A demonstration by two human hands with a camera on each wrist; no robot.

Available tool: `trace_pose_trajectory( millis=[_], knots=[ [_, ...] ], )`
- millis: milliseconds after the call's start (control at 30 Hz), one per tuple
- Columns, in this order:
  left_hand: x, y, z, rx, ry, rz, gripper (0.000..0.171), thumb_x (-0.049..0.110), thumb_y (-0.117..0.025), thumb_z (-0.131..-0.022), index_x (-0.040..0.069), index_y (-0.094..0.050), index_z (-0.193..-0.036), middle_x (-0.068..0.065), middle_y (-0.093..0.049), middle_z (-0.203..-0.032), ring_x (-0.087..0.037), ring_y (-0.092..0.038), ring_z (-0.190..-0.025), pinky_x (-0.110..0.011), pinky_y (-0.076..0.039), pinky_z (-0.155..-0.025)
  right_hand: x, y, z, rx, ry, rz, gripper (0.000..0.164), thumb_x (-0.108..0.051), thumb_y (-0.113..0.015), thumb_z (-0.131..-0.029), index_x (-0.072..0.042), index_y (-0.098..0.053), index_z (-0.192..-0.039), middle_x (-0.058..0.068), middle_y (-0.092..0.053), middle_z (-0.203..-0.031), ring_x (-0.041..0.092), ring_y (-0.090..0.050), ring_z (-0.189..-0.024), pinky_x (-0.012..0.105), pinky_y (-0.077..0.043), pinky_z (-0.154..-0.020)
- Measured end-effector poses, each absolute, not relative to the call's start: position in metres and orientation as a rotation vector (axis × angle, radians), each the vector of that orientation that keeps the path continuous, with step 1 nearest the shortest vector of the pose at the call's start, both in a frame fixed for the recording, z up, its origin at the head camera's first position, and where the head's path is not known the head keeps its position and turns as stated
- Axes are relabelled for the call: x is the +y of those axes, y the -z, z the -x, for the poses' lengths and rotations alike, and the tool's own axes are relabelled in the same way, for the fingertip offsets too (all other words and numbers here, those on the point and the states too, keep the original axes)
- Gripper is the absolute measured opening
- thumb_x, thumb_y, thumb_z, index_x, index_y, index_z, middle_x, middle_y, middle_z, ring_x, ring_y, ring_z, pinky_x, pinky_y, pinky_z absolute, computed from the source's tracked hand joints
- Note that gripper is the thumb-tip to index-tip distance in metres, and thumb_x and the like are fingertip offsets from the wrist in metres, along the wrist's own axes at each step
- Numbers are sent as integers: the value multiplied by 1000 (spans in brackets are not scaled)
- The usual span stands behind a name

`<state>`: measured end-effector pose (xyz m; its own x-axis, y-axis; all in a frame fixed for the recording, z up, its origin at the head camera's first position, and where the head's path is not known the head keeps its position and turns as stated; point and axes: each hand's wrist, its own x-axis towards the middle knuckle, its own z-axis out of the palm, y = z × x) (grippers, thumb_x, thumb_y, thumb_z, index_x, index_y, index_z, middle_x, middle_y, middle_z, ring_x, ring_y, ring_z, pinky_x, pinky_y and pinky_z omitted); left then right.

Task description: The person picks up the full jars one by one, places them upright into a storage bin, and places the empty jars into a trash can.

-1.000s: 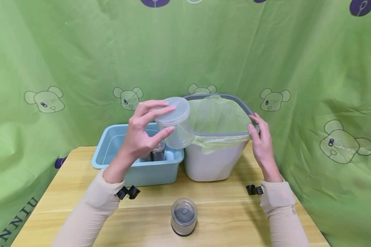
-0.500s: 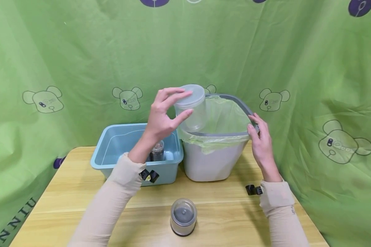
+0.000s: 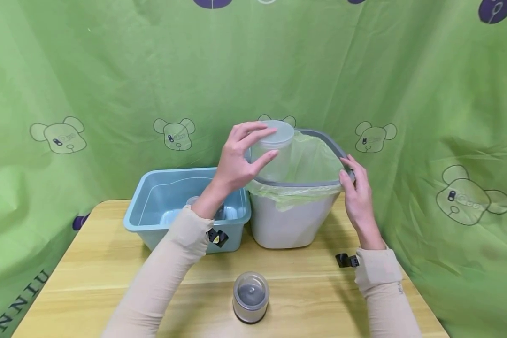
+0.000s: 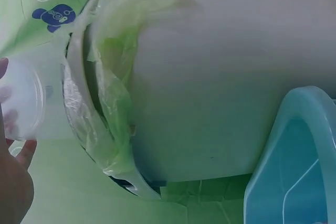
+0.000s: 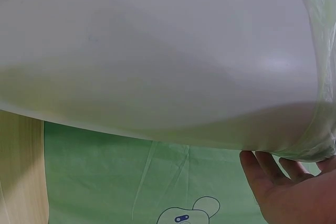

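The left hand [image 3: 238, 157] grips a lidded clear jar [image 3: 282, 162] at the mouth of the lined bin [image 3: 293, 225], whose rim the right hand [image 3: 357, 190] pinches. Just beside stands a blue tub [image 3: 160, 195], its contents partly hidden by the left forearm [image 3: 173, 263]; a dark-based container [image 3: 251, 298] sits between the arms.

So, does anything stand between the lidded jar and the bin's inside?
Nothing visible: the left hand holds the jar at the open mouth of the bin, liner folded over the rim; the right hand grips the opposite side.
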<state>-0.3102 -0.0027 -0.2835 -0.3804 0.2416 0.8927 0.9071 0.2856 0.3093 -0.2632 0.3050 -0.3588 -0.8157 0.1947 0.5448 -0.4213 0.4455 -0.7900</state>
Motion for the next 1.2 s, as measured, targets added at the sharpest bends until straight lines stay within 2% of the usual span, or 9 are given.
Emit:
trace_pose_trajectory(
  millis=[533,933,1200],
  knots=[
    [5,289,323,-1784,1007,1034,44,26,-82,-88,11,-72,-128,-11,-65,-134,-28,-53,-130,-33,-41,-115,305,358,263,-2109,-1399,-174,48,-25,-48,-108,-7,-50,-152,8,-34,-167,35,-33,-152,57,-26,-126],
    [5,321,325,-2002,1027,1077,42,31,-77,-93,14,-71,-131,-7,-64,-137,-23,-52,-133,-37,-39,-121,306,360,262,-2130,-1405,-160,48,-27,-48,-108,-9,-48,-153,6,-32,-168,35,-31,-153,59,-25,-126],
    [1,330,322,-2043,1076,1056,38,32,-76,-93,16,-73,-127,-3,-67,-131,-21,-55,-128,-37,-46,-114,305,359,262,-2132,-1406,-166,49,-28,-48,-108,-9,-49,-153,5,-32,-169,35,-30,-154,60,-24,-126]
  ],
)
